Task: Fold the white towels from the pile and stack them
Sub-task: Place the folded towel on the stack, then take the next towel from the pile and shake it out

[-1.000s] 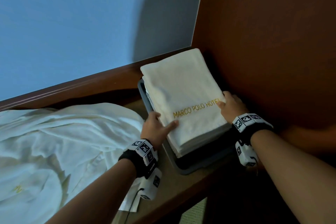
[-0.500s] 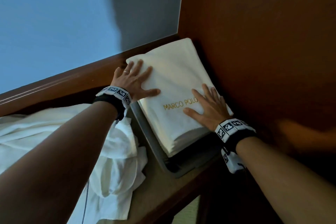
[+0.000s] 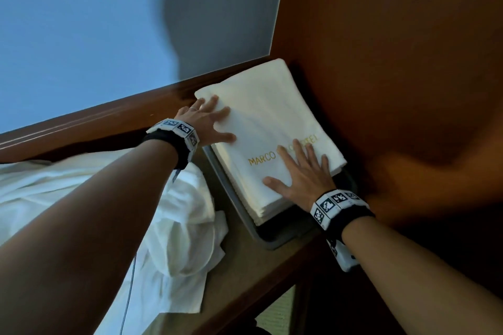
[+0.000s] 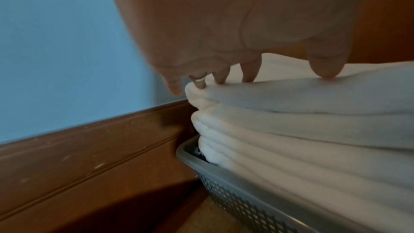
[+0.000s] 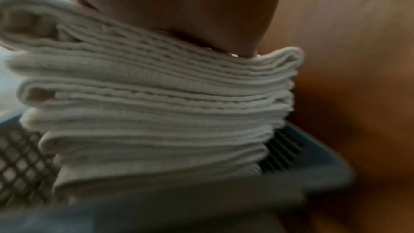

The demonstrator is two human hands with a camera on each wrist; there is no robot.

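Wood panelling (image 3: 394, 76) walls in the corner at right, and a blue wall (image 3: 81, 35) rises behind the wooden ledge (image 3: 95, 128). Unfolded white towels (image 3: 177, 226) lie heaped at left on the table (image 3: 245, 266). In the corner, a stack of folded white towels (image 3: 272, 128) rises out of a grey mesh basket (image 4: 235, 194), its top towel lettered in gold. The left hand (image 3: 206, 124) lies flat on the stack's far left corner, fingers spread. The right hand (image 3: 302, 174) lies flat on the near edge, fingers spread, hiding part of the lettering.
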